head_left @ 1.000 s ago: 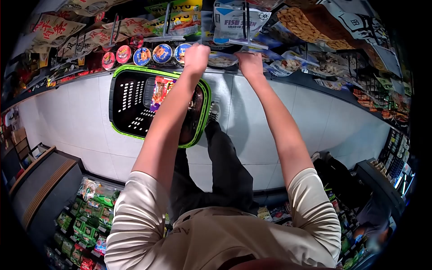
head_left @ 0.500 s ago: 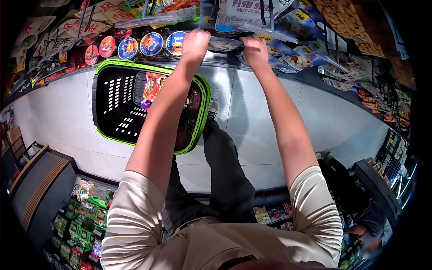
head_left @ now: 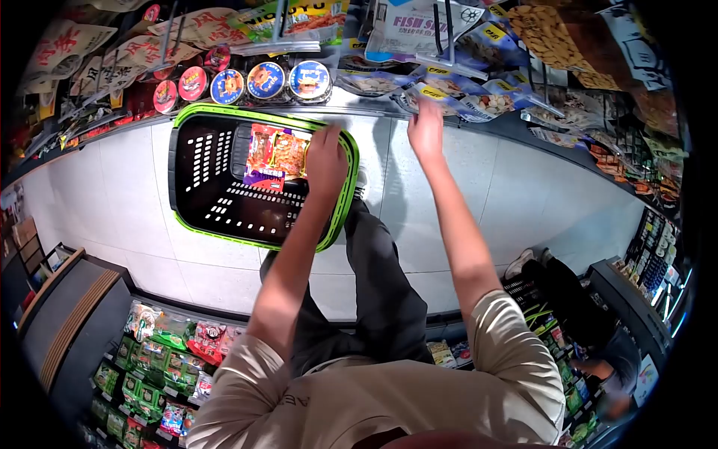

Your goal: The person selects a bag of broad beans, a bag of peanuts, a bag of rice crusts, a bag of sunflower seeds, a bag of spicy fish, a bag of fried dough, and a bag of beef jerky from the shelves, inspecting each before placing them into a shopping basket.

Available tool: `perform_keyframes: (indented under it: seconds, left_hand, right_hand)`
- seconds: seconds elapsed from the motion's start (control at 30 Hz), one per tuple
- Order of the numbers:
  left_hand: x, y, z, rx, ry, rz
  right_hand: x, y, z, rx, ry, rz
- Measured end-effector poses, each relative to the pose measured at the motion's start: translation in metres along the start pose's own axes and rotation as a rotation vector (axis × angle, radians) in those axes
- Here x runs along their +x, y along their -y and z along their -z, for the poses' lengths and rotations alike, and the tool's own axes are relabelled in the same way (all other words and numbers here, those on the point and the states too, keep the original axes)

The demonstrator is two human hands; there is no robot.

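Note:
My left hand (head_left: pixel 327 162) is over the right side of a black shopping basket (head_left: pixel 258 113) with a bright green rim. Its fingers are bent and partly hidden behind the back of the hand, so I cannot tell whether they are closed. Inside the basket lie red, orange and purple snack packets (head_left: pixel 267 156), just left of that hand. My right hand (head_left: pixel 426 133) is just in front of the shelf edge, fingers loosely extended with nothing visible in them. Blue snack packets (head_left: pixel 479 105) lie on the shelf beyond its fingertips.
Round tubs with blue lids (head_left: pixel 267 79) and red lids (head_left: pixel 193 83) line the shelf behind the basket. Hanging bags and metal hooks (head_left: pixel 452 63) project above. Green packets (head_left: pixel 149 359) fill a rack behind me. Another person (head_left: pixel 576 307) is at the lower right.
Both hands have drawn back from the shelf. The left has come down over the basket; the right has moved a little toward me. More of the snack packets in the basket shows.

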State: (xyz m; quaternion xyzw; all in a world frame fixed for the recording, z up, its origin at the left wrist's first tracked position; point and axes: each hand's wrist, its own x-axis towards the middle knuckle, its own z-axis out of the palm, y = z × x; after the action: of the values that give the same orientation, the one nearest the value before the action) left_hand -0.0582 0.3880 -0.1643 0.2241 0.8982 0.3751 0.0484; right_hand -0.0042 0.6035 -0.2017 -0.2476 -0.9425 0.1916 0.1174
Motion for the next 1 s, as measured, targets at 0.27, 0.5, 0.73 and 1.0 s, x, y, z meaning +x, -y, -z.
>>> perform_keyframes:
  seconds: [0.27,0.5,0.73,1.0]
  left_hand:
    - [-0.208,0.04,0.164,0.107,0.072,0.309]
    - [-0.309,0.161,0.284,0.203,0.6,0.525]
    - [-0.307,0.227,0.355,-0.053,0.56,0.608]
    - [-0.276,0.217,0.409,-0.303,0.536,0.821]
  right_hand:
    - [-0.236,0.039,0.071,0.055,0.361,-0.479]
    - [-0.328,0.073,0.115,-0.056,0.73,-0.562]
    - [-0.308,0.149,0.118,0.122,0.576,-0.413]
    - [-0.29,0.208,0.14,0.344,0.572,-0.481]
